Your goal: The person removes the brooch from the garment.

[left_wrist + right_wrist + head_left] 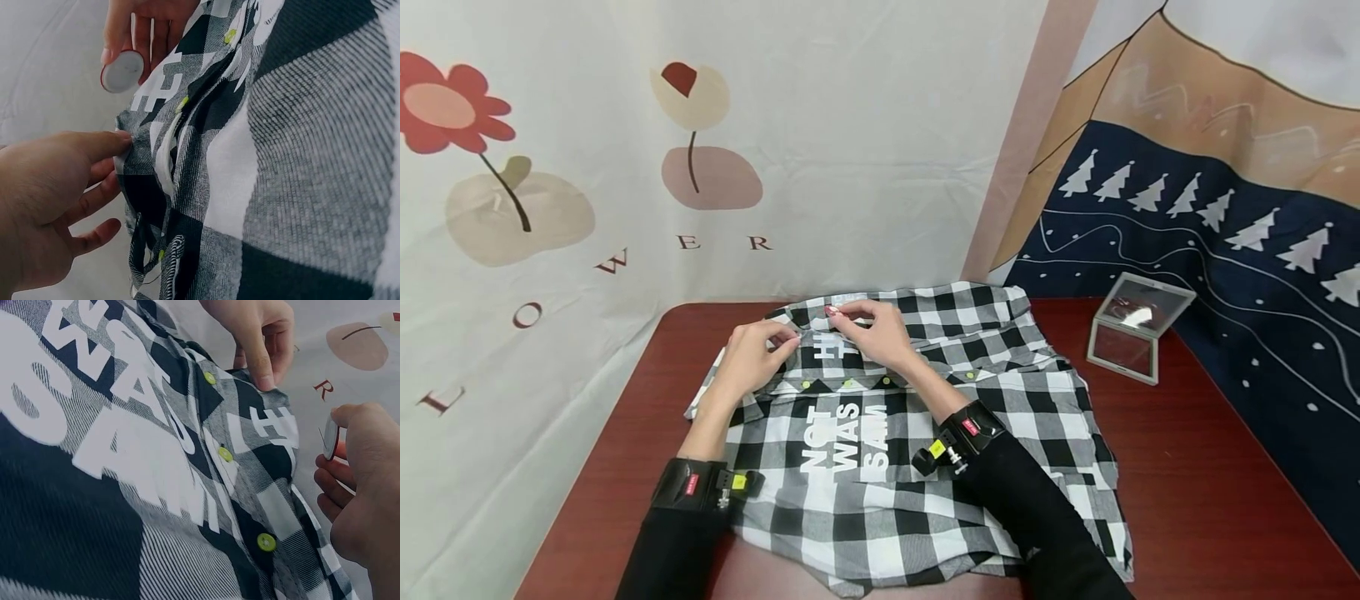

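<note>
Head view: the black-and-white checked cotton shirt lies spread on the dark red wooden table, printed back panel up. Your left hand and right hand both work at its far edge; nothing looks folded yet.

Left wrist view: your left hand pinches the shirt edge between thumb and fingers.

Right wrist view: your right hand is curled round a small round white disc with a red rim, just beside the shirt. The green snap buttons are fastened.
</note>
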`<state>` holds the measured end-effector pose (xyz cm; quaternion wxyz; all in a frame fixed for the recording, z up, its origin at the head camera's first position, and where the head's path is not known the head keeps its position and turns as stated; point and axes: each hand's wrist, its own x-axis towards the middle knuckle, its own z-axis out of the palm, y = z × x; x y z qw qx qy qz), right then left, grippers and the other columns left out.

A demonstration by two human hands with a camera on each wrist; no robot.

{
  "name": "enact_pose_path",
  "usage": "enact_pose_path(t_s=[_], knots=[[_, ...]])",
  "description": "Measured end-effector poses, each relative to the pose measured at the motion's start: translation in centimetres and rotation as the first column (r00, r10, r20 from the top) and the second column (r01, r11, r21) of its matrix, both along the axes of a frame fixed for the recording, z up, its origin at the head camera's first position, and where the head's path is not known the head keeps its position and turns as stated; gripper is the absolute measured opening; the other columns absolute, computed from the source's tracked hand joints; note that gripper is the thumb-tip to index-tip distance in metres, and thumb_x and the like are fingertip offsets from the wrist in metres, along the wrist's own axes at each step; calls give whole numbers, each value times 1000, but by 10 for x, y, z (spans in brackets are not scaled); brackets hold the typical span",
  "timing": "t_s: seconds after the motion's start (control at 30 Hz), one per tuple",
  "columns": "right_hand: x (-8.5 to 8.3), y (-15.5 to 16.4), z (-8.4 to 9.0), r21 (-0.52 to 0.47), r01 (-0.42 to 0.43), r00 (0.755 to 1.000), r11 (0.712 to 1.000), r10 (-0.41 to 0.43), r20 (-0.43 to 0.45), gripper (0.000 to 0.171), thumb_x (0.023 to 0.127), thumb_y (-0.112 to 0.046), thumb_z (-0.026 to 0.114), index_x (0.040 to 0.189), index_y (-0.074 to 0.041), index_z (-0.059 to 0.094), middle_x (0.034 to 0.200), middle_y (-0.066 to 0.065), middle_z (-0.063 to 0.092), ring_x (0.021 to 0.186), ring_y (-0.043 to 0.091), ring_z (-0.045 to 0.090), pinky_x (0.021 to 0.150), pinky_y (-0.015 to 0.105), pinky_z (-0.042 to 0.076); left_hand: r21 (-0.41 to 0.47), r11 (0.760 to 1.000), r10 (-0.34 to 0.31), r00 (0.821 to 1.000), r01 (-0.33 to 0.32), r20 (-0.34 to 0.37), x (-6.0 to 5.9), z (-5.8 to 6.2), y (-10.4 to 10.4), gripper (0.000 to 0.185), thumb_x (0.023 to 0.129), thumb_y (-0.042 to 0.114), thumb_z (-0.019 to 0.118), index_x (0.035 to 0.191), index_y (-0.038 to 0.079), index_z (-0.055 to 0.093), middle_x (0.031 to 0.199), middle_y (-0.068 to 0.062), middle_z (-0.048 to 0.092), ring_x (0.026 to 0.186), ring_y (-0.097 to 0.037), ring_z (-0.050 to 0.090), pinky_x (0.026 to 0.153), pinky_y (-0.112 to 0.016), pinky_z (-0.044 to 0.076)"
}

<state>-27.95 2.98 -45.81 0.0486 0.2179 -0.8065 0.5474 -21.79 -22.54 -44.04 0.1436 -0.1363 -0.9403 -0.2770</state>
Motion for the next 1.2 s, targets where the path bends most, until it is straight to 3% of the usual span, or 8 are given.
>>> enact_pose_path(t_s=[0.23, 0.63, 0.9, 1.2], knots=[[6, 21, 6, 2, -4, 1000, 1000, 4, 2, 27, 108, -43, 78, 125, -23, 86, 123, 0, 86, 116, 21, 80, 100, 46, 66, -29, 1000, 2, 1000, -2, 16, 3, 2, 0, 12, 108, 17, 79, 108, 8, 87, 107, -14, 85, 97, -35, 79, 82, -55, 62], [10, 60, 4, -51, -2, 1000, 999, 2, -2, 27, 107, -37, 81, 125, -18, 86, 125, 5, 85, 121, 26, 78, 108, 54, 64, -101, 995, -17, 999, 20, 28, 3, 2, -5, 10, 105, 16, 82, 102, 9, 87, 95, -10, 83, 82, -26, 74, 73, -42, 55], [13, 88, 10, -69, 9, 1000, 998, -11, -27, 24, 108, -32, 80, 125, -17, 86, 124, 8, 86, 118, 27, 80, 108, 55, 62, -195, 979, -38, 997, 51, 67, -1, 1, -6, 10, 104, 16, 84, 97, 10, 86, 86, -6, 79, 74, -19, 69, 69, -41, 56], [22, 105, 27, -129, 18, 1000, 991, -18, -1, 24, 108, -23, 80, 127, -10, 85, 126, 15, 84, 118, 20, 77, 116, 50, 58, -242, 967, -42, 990, 74, 136, -7, -7, -5, 10, 106, 15, 81, 102, 9, 87, 93, -8, 82, 77, -19, 71, 71, -42, 58]])
